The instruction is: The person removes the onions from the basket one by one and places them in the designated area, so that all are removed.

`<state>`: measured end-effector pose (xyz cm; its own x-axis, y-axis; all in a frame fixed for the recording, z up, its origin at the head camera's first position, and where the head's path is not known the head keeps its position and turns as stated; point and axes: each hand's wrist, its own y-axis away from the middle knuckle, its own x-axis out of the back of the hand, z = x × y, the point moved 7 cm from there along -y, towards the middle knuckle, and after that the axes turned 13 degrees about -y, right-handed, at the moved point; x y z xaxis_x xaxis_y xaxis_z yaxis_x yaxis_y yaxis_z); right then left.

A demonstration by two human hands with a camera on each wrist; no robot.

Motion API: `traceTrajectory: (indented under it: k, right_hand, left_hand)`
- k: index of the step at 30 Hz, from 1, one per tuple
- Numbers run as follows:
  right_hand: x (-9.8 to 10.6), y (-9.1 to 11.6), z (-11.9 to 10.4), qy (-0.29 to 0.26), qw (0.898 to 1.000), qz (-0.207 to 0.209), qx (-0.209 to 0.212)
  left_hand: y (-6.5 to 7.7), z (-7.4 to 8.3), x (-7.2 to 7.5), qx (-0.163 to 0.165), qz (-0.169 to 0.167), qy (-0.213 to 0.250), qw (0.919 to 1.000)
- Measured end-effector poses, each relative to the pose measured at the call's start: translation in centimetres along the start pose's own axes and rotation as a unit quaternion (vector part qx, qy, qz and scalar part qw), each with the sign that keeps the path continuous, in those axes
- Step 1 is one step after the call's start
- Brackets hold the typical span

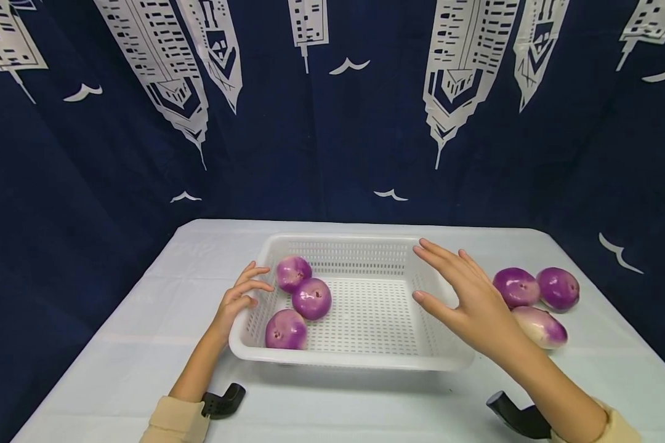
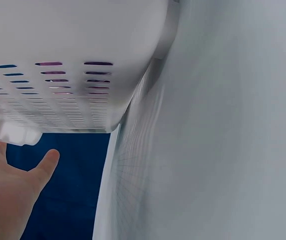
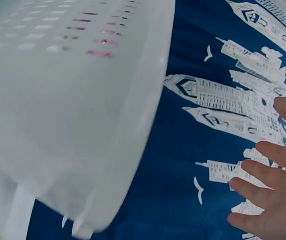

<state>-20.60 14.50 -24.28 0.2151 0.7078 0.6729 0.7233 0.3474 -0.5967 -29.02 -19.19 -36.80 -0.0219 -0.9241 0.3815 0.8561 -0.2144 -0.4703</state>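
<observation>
A white perforated plastic basket (image 1: 366, 360) stands on the white-covered table. Inside it, toward the left end, are three glossy purple onions (image 1: 312, 299). At the left rim is my left hand (image 1: 238, 301), its loosely bent fingers reaching over the edge toward the onions. The left wrist view shows that hand's thumb (image 2: 47, 164) sticking out free of the basket wall. My right hand (image 1: 471, 301) hovers over the basket's right end, fingers spread and holding nothing. In the right wrist view, its fingers (image 3: 260, 175) are apart from the basket's side.
Three more purple onions lie in a group on the table right of the basket, one of them a paler onion (image 1: 540, 327) nearest the front. A dark blue curtain (image 1: 321, 154) with white building prints hangs behind the table. Black curved pieces (image 1: 224, 401) sit at both wrists.
</observation>
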Motion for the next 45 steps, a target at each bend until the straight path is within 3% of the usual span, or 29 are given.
traceTrajectory:
  k: [7, 15, 26, 45]
  right_hand:
    - [-1.3, -2.3, -0.4, -0.034, 0.999, -0.03, -0.012]
    - [-2.7, -4.3, -0.5, -0.088, 0.991, -0.078, -0.06]
    - [-3.3, -7.1, -1.5, -0.088, 0.992, -0.084, -0.024]
    - [-8.3, -10.0, -0.2, -0.062, 0.988, -0.143, -0.015]
  left_hand:
    - [0.0, 0.2, 0.0, 0.001, 0.004, 0.003, 1.0]
    - [0.2, 0.0, 0.0, -0.005, 0.002, 0.0, 1.0]
    - [0.0, -0.2, 0.1, -0.007, 0.0, 0.0, 1.0]
    - [-0.1, -0.1, 0.0, -0.005, -0.006, 0.005, 1.0]
